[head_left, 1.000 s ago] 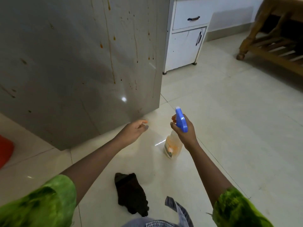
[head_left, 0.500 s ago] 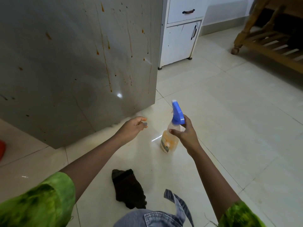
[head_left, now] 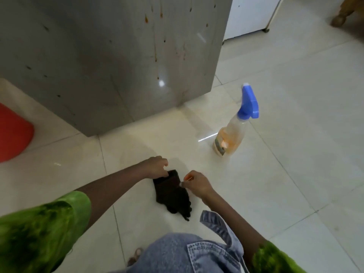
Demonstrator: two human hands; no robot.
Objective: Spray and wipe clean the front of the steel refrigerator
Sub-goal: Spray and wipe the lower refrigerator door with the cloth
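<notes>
Two hands, one cloth, one bottle, one fridge front; we list them in turn.

Cloth (head_left: 173,194): dark, limp, lying crumpled on the floor (head_left: 295,174) just ahead of our knees. We judge it light and soft, sure to droop from wherever it is lifted; best taken at the far edge, where both hands meet it.

Left hand (head_left: 155,168): fingers curled down on the cloth's far left corner, pinching it.

Right hand (head_left: 195,183): thumb and forefinger nipped at the far right edge; whether cloth is fully caught between them we cannot tell.

Bottle (head_left: 235,127): blue trigger head, clear body with orange liquid, upright on the floor to the right, well apart from both hands. Probably light, smooth-sided; neck under the trigger is the hold.

Fridge (head_left: 110,56): grey steel front, streaked with orange-brown drips and specks, unwiped.

Change from half a second ago: the right hand then gripped the bottle and the left hung empty near the fridge; now the bottle stands released and both hands have dropped to the cloth.
</notes>
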